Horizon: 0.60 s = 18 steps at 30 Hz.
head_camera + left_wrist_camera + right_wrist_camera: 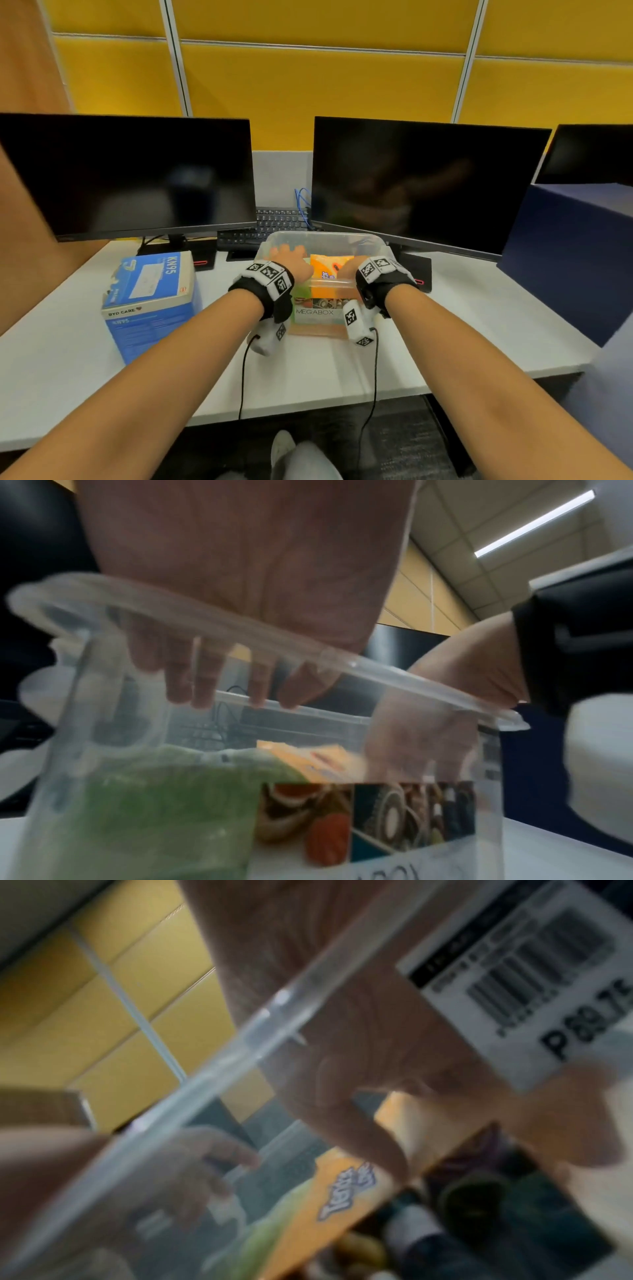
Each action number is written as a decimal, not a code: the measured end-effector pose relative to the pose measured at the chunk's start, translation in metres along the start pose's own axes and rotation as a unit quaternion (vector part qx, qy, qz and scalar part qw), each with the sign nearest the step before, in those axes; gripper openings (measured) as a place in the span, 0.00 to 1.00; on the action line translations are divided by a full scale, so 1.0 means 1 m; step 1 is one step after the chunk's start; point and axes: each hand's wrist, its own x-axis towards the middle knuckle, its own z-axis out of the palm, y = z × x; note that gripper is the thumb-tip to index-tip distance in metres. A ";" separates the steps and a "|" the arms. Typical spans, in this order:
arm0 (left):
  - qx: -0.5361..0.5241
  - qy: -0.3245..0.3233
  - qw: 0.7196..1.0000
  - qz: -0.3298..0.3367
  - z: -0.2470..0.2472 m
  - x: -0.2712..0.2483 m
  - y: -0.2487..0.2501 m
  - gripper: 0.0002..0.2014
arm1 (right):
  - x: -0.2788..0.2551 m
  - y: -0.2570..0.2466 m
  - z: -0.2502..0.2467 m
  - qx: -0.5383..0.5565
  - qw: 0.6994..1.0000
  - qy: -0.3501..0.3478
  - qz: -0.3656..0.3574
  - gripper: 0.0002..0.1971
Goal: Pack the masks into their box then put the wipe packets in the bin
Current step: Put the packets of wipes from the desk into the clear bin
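Note:
A clear plastic bin (322,236) labelled MEGABOX stands mid-desk, and both my hands reach inside it. My left hand (287,257) hangs over the green wipe packet (154,804); its fingers (222,691) point down, relaxed and empty. My right hand (349,269) is at the right end of the orange wipe packet (329,270). In the blurred right wrist view its thumb (377,1150) lies against that orange packet (318,1218), and the grip is unclear. The blue and white KN95 mask box (150,291) sits to the left of the bin.
Two dark monitors (126,174) (428,181) stand behind the bin, with a keyboard (274,222) between them. A large dark blue box (565,260) stands at the right. Wrist cables (243,373) hang over the desk's front edge.

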 end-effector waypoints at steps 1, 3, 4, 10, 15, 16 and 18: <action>-0.012 -0.042 0.999 0.013 -0.002 0.002 0.002 0.25 | -0.003 0.001 -0.002 -0.051 0.998 -0.016 -0.024 0.17; -0.028 -0.126 0.992 -0.007 -0.003 0.006 0.002 0.26 | 0.003 0.003 0.000 -0.118 0.992 -0.033 -0.038 0.18; -0.037 -0.152 0.987 -0.032 -0.002 0.009 0.001 0.30 | 0.007 0.001 0.002 -0.126 0.990 -0.041 -0.042 0.17; -0.059 -0.182 0.981 -0.028 -0.003 0.006 0.005 0.32 | 0.031 -0.002 0.013 -0.040 0.987 -0.028 -0.153 0.19; -0.103 -0.020 0.991 0.079 -0.007 0.000 -0.003 0.20 | -0.023 0.008 -0.007 0.198 0.939 -0.003 -0.281 0.19; -0.117 0.006 0.988 0.096 -0.008 0.000 -0.008 0.19 | -0.032 0.013 -0.010 0.175 0.943 -0.061 -0.277 0.19; -0.142 0.041 0.984 0.097 -0.013 0.000 -0.023 0.20 | -0.038 0.021 -0.012 0.127 0.949 -0.128 -0.257 0.16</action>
